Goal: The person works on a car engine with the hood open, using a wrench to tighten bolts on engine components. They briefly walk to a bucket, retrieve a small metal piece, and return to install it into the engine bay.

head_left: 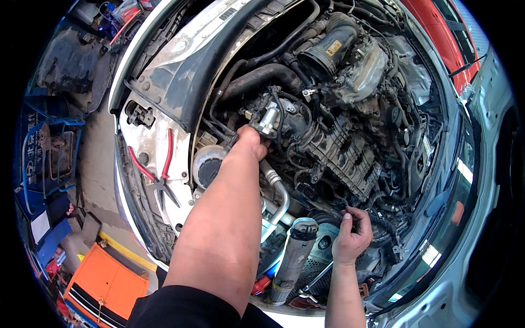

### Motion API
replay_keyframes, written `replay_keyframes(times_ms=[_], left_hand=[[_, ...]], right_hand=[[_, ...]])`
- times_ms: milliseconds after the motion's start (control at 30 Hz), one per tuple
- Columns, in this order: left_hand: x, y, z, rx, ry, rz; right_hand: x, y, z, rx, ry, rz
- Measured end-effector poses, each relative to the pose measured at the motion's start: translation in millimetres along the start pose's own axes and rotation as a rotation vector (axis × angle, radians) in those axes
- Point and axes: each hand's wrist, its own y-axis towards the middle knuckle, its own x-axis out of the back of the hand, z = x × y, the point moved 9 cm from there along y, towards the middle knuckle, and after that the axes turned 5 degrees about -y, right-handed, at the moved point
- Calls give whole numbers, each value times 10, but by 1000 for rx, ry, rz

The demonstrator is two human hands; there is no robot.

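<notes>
My left arm reaches across the front of an open engine bay. My left hand point(252, 141) is down beside a silver metal cylinder-shaped part point(268, 119) on the engine; most of its fingers are hidden below that part. Over the right side of the bay, my right hand point(353, 232) has its fingers curled toward the thumb, close to dark hoses and wiring point(383, 229). Whatever is at those fingertips is too small and dark to make out. Between the hands lies the dirty, ribbed black engine part point(344, 158).
Red-handled pliers point(157, 183) lie on the white front panel, beside a round-capped reservoir point(209, 168). A grey cylindrical part point(295, 257) stands near me, with a metal ratchet point(309, 290) next to it. An orange cabinet point(106, 279) stands at lower left; a red car point(445, 38) is beyond.
</notes>
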Motion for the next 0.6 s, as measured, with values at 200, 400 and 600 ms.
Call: replay_keyframes(times_ms=[200,400,600], left_hand=[[-68,-83,-55,-40,-28,48],[-67,-154,-95,-31,118,12],[-15,-125,-154,-96,188,-14]], right_hand=[[-12,-6,-19,42,-10,-13],[-1,-11,29,61,-13,-15],[2,-7,44,76,37,-47]])
